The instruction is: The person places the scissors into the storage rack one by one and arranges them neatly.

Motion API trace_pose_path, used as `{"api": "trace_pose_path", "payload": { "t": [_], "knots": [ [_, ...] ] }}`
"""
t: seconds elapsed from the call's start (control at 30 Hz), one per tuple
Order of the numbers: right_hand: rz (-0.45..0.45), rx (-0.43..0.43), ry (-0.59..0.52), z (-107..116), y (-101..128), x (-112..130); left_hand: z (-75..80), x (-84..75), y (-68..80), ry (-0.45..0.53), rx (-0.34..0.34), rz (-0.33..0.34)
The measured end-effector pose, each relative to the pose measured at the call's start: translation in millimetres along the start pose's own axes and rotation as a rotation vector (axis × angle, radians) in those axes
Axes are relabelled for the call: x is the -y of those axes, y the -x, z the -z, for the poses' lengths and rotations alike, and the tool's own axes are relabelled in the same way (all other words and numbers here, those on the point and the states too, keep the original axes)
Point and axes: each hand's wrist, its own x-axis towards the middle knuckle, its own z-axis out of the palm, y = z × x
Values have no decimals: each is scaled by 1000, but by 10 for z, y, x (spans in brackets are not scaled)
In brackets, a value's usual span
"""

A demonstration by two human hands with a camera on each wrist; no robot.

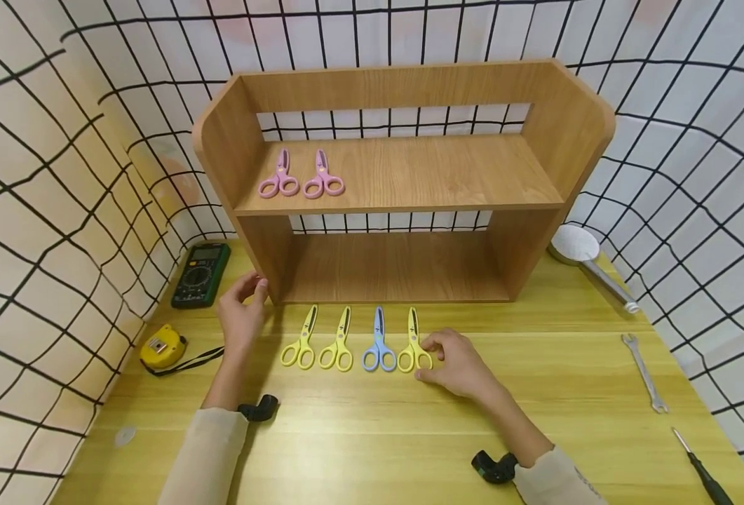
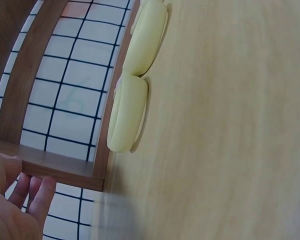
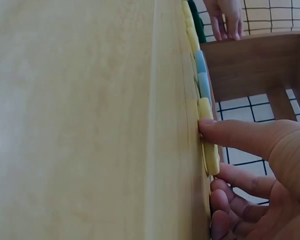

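Note:
A row of scissors lies on the table in front of a two-tier wooden shelf (image 1: 397, 266). From the left there are two yellow pairs (image 1: 299, 340), a blue pair (image 1: 379, 341) and a rightmost yellow pair (image 1: 413, 344). My right hand (image 1: 456, 365) pinches the handle loops of that rightmost yellow pair between thumb and index finger, its blades toward the shelf. In the right wrist view, the thumb (image 3: 240, 135) presses one side of the yellow handle (image 3: 210, 150). My left hand (image 1: 242, 315) grips the front edge of the shelf's left side panel (image 2: 65, 172), thumb and fingers on opposite sides.
Two pink scissors (image 1: 302, 175) lie on the upper tier, at its left. A green multimeter (image 1: 200, 275) and a yellow tape measure (image 1: 163, 347) are left of the shelf. To the right lie a metal ladle (image 1: 575, 244), a wrench (image 1: 644, 373) and a screwdriver (image 1: 702, 470).

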Motion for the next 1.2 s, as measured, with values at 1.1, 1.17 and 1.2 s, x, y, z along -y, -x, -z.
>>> {"api": "trace_pose_path", "payload": {
  "t": [1.1,1.17,1.2],
  "knots": [
    [242,-186,-322,1186,182,1038,-10,13,-4,9,-4,6],
    [270,-231,-319,1304,99,1166,-16,18,5,9,-7,1],
    [278,-252,-311,1361,50,1230,-17,22,9,3,-9,-1]
  ]
}}
